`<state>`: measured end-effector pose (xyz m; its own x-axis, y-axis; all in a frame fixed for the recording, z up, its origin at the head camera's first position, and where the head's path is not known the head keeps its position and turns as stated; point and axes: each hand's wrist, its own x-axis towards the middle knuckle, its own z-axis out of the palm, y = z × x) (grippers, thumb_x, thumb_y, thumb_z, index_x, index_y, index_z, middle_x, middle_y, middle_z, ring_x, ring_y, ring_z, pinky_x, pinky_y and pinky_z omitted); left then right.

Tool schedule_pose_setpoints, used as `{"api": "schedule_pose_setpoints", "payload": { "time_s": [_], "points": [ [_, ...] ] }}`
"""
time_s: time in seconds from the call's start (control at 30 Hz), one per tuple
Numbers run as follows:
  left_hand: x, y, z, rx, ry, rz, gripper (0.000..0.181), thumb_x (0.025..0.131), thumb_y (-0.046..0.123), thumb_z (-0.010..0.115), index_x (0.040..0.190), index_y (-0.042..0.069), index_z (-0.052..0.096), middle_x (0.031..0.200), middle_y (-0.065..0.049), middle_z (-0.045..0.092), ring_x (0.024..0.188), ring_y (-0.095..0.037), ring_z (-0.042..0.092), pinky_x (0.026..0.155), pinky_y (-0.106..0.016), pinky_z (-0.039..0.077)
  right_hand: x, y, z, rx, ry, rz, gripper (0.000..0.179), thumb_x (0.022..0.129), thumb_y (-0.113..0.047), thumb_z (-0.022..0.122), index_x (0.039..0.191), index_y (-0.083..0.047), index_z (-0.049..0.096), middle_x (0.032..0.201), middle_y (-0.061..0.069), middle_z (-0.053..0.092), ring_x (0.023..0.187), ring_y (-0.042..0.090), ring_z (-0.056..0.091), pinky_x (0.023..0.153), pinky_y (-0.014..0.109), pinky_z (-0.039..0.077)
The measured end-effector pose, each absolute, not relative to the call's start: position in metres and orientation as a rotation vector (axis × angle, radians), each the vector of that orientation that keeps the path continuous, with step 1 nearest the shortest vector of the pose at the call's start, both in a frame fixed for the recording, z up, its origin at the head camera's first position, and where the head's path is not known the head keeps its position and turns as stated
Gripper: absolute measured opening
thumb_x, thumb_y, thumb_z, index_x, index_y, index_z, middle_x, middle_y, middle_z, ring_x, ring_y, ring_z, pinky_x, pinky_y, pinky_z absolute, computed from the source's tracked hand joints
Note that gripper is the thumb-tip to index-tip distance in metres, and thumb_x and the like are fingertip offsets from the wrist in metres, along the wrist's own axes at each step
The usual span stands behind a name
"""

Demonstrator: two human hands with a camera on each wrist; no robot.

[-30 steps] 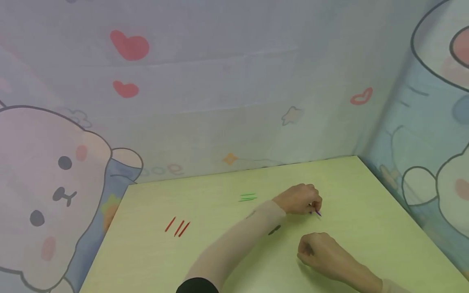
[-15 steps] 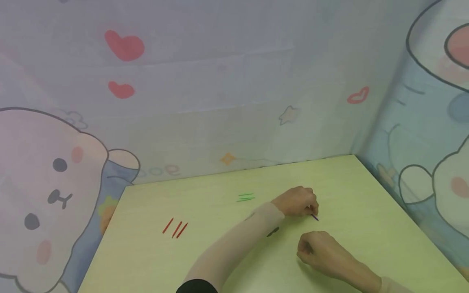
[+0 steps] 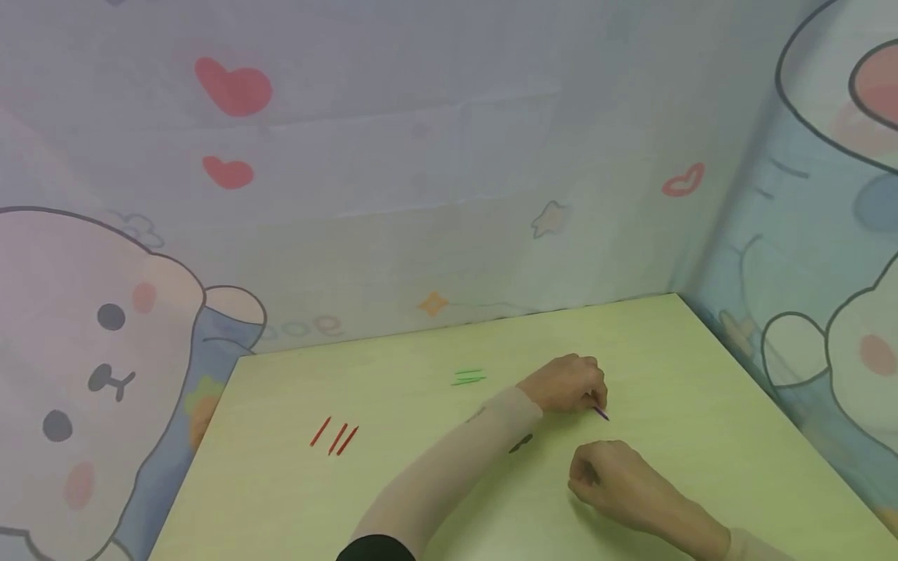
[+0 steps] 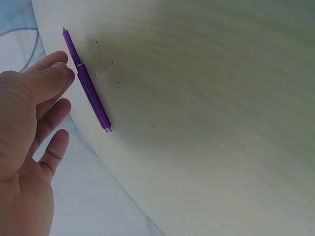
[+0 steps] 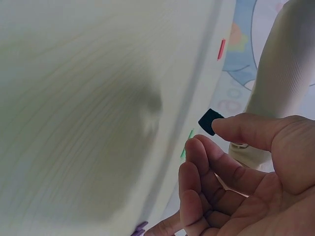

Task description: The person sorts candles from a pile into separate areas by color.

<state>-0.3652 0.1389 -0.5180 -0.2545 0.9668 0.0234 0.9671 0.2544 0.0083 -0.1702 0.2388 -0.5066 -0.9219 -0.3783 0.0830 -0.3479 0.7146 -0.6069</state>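
In the head view my left hand [image 3: 564, 383] reaches across to the right over the table. Thin purple sticks [image 4: 93, 96] lie there side by side, slightly offset. The left wrist view shows thumb and forefinger tips right beside them, other fingers loosely bent; whether they touch I cannot tell. In the head view a purple tip [image 3: 602, 414] shows below that hand. Nearer me, my right hand [image 3: 624, 487] hovers low with loosely curled fingers and no visible object in its grasp. A small black square [image 5: 210, 121] shows behind its thumb tip, near the left cuff.
Green sticks [image 3: 468, 379] lie toward the back of the pale yellow table [image 3: 393, 483]. Red sticks [image 3: 344, 439] lie slanted on its left. A printed cloth wall [image 3: 421, 156] stands behind. Small brown specks [image 4: 101, 64] mark the surface beside the purple sticks.
My left hand has shifted only slightly, with more of the purple stick showing below it than a second ago. The right hand stays in place. The whole head view has drifted a little.
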Motion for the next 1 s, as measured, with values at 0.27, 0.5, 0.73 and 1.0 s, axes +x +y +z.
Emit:
{"api": "schedule_pose_setpoints", "payload": {
  "time_s": [0.27,0.5,0.73,1.0],
  "points": [
    [-0.366,0.134,-0.515,-1.875,-2.506,0.024,0.012,0.104,0.030,0.081,0.113,0.032,0.089,0.110,0.021,0.080,0.107,-0.001,0.064,0.101,-0.016,0.050,-0.173,0.236,-0.504,-0.623,2.857,-0.993,0.014,0.096,-0.010,0.080,0.086,-0.018,0.075,0.083,-0.016,0.069,0.076,-0.003,0.059,0.068,0.026,0.055],
    [-0.365,0.126,-0.512,-1.841,-2.511,0.037,0.012,0.105,0.030,0.080,0.113,0.032,0.089,0.109,0.022,0.080,0.105,-0.002,0.064,0.099,-0.017,0.050,-0.177,0.234,-0.505,-0.631,2.884,-0.937,0.014,0.094,-0.006,0.081,0.087,-0.017,0.074,0.085,-0.014,0.070,0.080,0.001,0.063,0.072,0.029,0.057],
    [-0.362,0.110,-0.505,-1.807,-2.495,0.039,0.013,0.105,0.033,0.080,0.114,0.031,0.089,0.109,0.020,0.081,0.105,-0.004,0.065,0.096,-0.018,0.050,-0.184,0.235,-0.505,-0.673,2.943,-0.880,0.017,0.094,-0.003,0.082,0.087,-0.017,0.074,0.087,-0.014,0.070,0.083,0.003,0.063,0.074,0.032,0.057],
    [-0.369,0.083,-0.496,-1.743,-2.512,-0.108,0.009,0.104,0.026,0.082,0.109,0.025,0.090,0.104,0.018,0.082,0.098,-0.004,0.064,0.089,-0.014,0.049,-0.192,0.234,-0.502,-0.629,2.977,-0.859,0.018,0.091,-0.002,0.083,0.087,-0.017,0.074,0.086,-0.015,0.069,0.085,0.003,0.063,0.077,0.034,0.058]
  ]
}}
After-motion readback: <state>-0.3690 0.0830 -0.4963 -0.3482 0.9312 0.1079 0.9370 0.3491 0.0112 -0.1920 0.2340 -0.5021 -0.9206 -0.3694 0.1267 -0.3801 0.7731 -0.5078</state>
